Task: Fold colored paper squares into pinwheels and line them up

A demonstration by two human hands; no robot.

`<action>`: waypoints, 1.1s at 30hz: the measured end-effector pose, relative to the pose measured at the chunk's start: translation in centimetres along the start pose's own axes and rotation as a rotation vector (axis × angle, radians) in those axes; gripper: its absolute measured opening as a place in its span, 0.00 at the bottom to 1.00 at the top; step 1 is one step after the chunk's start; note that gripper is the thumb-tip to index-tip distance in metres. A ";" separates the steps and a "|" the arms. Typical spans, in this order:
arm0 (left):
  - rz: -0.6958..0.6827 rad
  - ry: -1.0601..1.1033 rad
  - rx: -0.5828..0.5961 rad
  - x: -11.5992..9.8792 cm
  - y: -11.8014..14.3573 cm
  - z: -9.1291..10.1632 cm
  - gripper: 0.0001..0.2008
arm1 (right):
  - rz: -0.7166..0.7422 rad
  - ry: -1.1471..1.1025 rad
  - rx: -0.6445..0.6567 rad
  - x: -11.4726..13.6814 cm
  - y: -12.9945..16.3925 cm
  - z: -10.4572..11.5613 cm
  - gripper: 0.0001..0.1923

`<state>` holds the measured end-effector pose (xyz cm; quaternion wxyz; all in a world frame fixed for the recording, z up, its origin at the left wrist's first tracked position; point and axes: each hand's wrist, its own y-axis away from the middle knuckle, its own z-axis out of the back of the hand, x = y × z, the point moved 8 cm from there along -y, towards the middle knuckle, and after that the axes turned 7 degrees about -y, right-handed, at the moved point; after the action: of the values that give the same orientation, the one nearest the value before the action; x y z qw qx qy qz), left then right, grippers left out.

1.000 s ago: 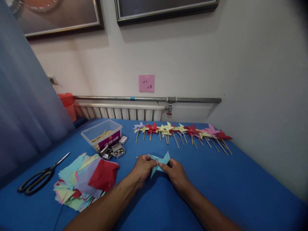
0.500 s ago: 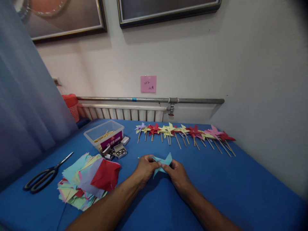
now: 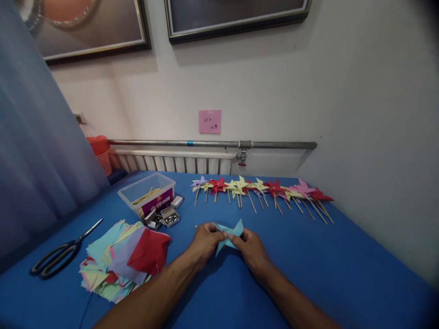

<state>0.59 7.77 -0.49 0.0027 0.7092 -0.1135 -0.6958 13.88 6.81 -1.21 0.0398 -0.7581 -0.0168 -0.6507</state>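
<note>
A light blue paper pinwheel is pinched between both my hands just above the blue table. My left hand grips its left side and my right hand grips its right side, with folded points sticking out above and below the fingers. A thin stick tip shows just left of my left hand. The middle of the pinwheel is hidden by my fingertips.
A row of finished pinwheels on sticks lies along the far edge. A clear box of sticks and small open boxes of pins sit left of my hands. A pile of coloured paper squares and black scissors lie further left.
My hands and the blue pinwheel have stayed in nearly the same place; only my fingers shifted slightly on the paper and the view moved a little.
</note>
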 end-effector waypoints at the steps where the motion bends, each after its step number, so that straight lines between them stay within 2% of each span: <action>1: -0.003 0.008 0.006 0.0 0.0 -0.1 0.12 | 0.003 -0.005 0.001 0.0 0.0 0.0 0.24; 6: 0.017 -0.029 0.017 -0.3 0.2 -0.2 0.12 | 0.002 -0.013 -0.035 -0.1 0.0 0.3 0.24; 9: -0.037 -0.154 0.029 -1.7 0.1 0.4 0.10 | -0.002 -0.033 -0.065 -0.2 0.0 0.7 0.21; 12: -0.181 -0.586 -0.033 -4.6 0.1 2.7 0.09 | -0.008 -0.050 -0.083 -0.2 0.0 0.9 0.19; 13: -0.244 -0.807 -0.085 -5.8 0.2 3.8 0.10 | -0.013 -0.055 -0.087 -0.1 0.0 0.9 0.19; 15: -0.283 -1.011 -0.200 -7.7 0.4 6.6 0.10 | -0.026 -0.070 -0.097 0.0 0.1 0.9 0.19; 17: -0.189 -1.417 -0.370 -8.8 0.5 9.8 0.14 | -0.038 -0.101 -0.111 0.2 0.2 1.0 0.20; 18: -0.101 -1.550 -0.395 -8.7 0.3 11.2 0.15 | -0.044 -0.120 -0.112 0.2 0.2 1.0 0.21; 21: 0.056 -1.646 -0.382 -7.9 -0.3 14.2 0.15 | -0.055 -0.166 -0.112 0.4 0.4 1.0 0.23; 23: 0.135 -1.662 -0.353 -7.1 -0.7 15.3 0.14 | -0.052 -0.181 -0.123 0.4 0.5 1.1 0.22; 25: 0.156 -1.668 -0.328 -6.5 -1.0 15.7 0.14 | -0.047 -0.178 -0.134 0.2 0.6 1.2 0.22; 30: 0.084 -1.670 -0.267 -6.2 -1.3 15.1 0.16 | -0.024 -0.129 -0.126 -0.1 0.5 1.2 0.23; 33: 0.089 -1.682 -0.256 -6.1 -1.4 15.2 0.16 | -0.014 -0.123 -0.094 -0.1 0.3 1.1 0.25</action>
<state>-14.20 12.44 4.83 0.0251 -0.0545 -0.0261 -0.9979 14.98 6.63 -1.53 -0.0018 -0.7976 0.0061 -0.6032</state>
